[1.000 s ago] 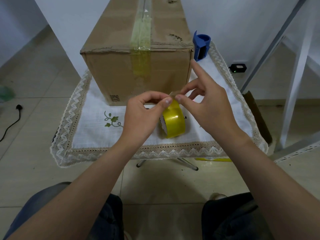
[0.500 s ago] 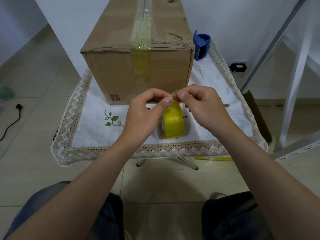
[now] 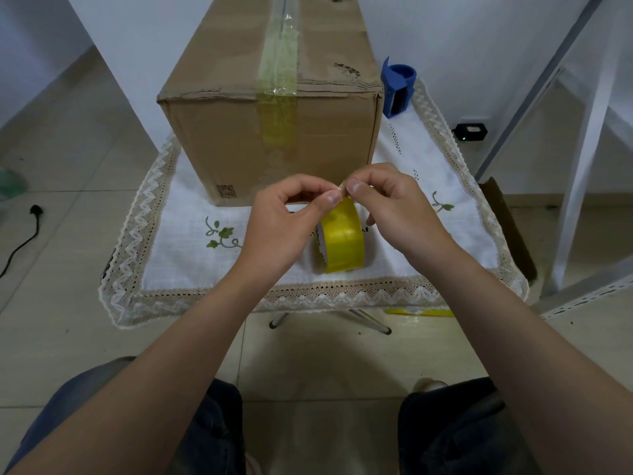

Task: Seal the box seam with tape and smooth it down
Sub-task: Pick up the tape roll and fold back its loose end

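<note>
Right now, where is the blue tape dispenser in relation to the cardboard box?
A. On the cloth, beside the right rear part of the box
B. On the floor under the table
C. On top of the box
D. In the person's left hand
A: the blue tape dispenser stands on the white cloth next to the right side of the cardboard box, toward its back.

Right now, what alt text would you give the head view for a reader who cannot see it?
Two bare hands, the left hand and the right hand, pinch the loose end of a yellow tape roll over a lace-edged white cloth. Behind stands a cardboard box with tape already along its top seam, a blue tape dispenser beside it.
</note>
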